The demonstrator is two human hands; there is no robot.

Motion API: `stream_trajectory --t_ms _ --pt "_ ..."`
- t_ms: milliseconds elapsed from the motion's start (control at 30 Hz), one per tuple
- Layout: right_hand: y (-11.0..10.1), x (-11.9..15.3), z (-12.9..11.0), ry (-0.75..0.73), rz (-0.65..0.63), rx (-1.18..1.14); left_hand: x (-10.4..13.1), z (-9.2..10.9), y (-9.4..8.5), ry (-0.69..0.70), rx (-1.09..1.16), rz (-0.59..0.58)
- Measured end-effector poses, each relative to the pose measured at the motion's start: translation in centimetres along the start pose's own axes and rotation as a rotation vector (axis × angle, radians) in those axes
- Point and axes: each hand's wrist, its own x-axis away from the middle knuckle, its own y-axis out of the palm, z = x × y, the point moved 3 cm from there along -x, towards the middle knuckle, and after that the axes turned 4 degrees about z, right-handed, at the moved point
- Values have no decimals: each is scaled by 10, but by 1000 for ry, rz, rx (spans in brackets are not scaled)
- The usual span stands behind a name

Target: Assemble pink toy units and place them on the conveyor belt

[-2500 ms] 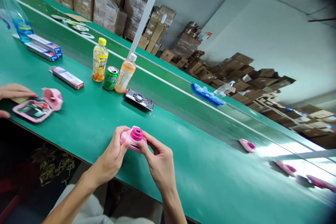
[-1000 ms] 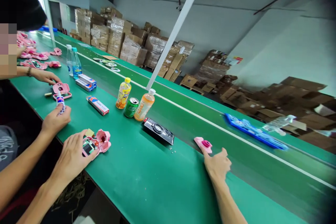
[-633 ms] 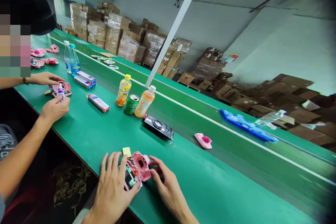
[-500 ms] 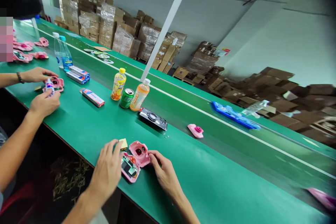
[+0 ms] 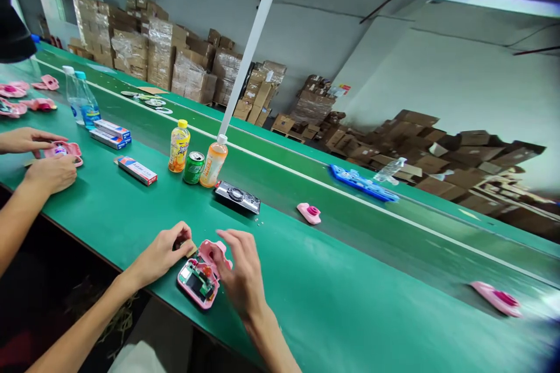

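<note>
An opened pink case lies on the green table near its front edge. Its lower half point(image 5: 199, 285) shows a green circuit board and dark parts; the other half point(image 5: 209, 250) lies behind it, partly covered by my right hand. My left hand point(image 5: 168, 250) pinches a small tan piece point(image 5: 191, 249) just left of the case. Over the right side of the case, my right hand point(image 5: 240, 265) has its fingers apart and bent, with nothing seen between them.
Behind are a black-and-silver device point(image 5: 237, 197), two drink bottles, a green can point(image 5: 193, 168) and glue boxes point(image 5: 136, 170). Pink cases point(image 5: 309, 213) and a blue tray point(image 5: 363, 183) lie on the belt. At left, another person's hands point(image 5: 51, 173) work on a pink case.
The view has shifted. My right hand has moved from the case's right edge to over its rear half. My left hand has drawn its fingers together on the tan piece.
</note>
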Motion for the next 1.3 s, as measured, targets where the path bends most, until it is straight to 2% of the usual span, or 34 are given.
stream_trajectory --t_ms 67,100,167,300,567,800,1100,1300 --pt "19 -18 -13 -169 -220 52 3 2 2 1 84 17" --pt "28 -25 -17 -207 -317 66 3 1 2 -5 132 21" --pt "41 -36 -20 -226 -408 69 4 0 3 -35 225 17" --pt "47 -43 -18 -239 -419 47 5 -7 4 -83 320 33" --pt "49 -50 -19 -217 -478 88 6 -12 5 -27 331 14" --pt "56 -52 -18 -214 -494 150 3 -20 6 -69 432 9" --pt "61 -62 -12 -324 -534 202 2 -16 4 -75 476 25" --pt "73 -48 -26 -410 -497 284 -5 -19 4 -105 580 95"
